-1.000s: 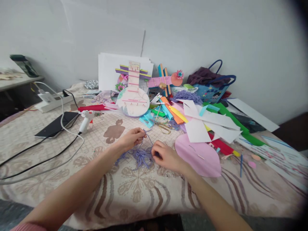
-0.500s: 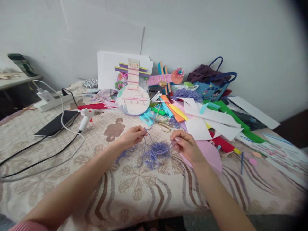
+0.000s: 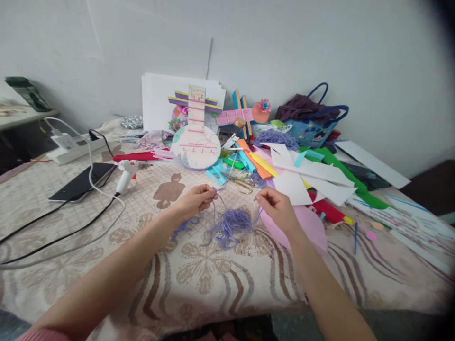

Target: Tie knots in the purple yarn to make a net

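Note:
A loose tangle of purple yarn (image 3: 232, 226) lies on the patterned tablecloth between my hands. My left hand (image 3: 199, 198) pinches a strand of it, which runs from the fingertips down to the tangle and also up towards the scissors. To the right of the tangle, my right hand (image 3: 275, 206) is closed in a pinch, with a purple strand running from below its fingers to the tangle. A smaller clump of yarn (image 3: 186, 226) sits beneath my left wrist. The gold-handled scissors (image 3: 243, 183) lie just beyond my hands.
A white glue gun (image 3: 127, 176) stands at left, near a black tablet-like slab (image 3: 82, 182) and cables. Behind are a round-bodied card craft (image 3: 196, 147) and a second pink one (image 3: 234, 116). Paper scraps (image 3: 313, 171), a pink paper circle (image 3: 309, 225) and a blue bag (image 3: 309, 132) fill the right.
My right hand has risen slightly and moved a little right, drawing its strand up from the tangle. My left hand stays almost in place, still pinching yarn.

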Tool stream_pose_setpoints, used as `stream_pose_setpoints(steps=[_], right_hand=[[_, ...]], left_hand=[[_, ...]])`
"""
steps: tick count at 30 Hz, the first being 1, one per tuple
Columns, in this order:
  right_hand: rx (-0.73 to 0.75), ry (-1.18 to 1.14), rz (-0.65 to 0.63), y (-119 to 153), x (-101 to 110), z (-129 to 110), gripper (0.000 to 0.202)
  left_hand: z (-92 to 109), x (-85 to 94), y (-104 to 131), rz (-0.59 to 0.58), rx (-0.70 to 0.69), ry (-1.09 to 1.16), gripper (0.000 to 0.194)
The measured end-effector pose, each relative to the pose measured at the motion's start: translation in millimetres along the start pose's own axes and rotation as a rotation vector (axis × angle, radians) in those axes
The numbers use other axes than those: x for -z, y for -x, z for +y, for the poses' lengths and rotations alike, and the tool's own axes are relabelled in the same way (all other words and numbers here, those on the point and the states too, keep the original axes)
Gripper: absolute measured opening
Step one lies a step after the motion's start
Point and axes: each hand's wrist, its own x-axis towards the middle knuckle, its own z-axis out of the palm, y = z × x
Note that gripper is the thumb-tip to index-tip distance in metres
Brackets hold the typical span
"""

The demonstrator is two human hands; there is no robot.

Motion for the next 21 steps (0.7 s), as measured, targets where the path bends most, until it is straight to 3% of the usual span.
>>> stream_pose_setpoints(steps=[4,10,13,17,18,21], right_hand=[[0.137,0.286,-0.107,1.4,-7.7,-3.2,0.018],[0.282,0.323,-0.569,14.5,-28.3,-16.0,0.029],[0.323,0.327,-0.525,18.2,-39.6,-18.8,0.013],[0.304,0.095,-0.245,16.7,-41.3,-29.3,0.009],[0.299,0.057,-0.266,14.8,-38.9,-33.2,0.008],[0.258,-0.001,-0.486,1.9,-26.8,-42.9,0.015]], left_hand=[[-0.5,0.2,-0.2,-0.012,-0.006,-0.002,0.026],[-0.5,-0.7,-0.3,-0.013,-0.015,-0.01,0.026],[0.1,-2.4,0.9,-0.007,-0.022,-0.011,0.026],[-0.6,-3.0,1.7,-0.001,-0.012,-0.032,0.026],[-1.2,-2.6,1.4,0.0,-0.011,-0.036,0.026],[-3.7,-0.7,-0.5,-0.01,-0.018,-0.03,0.027]])
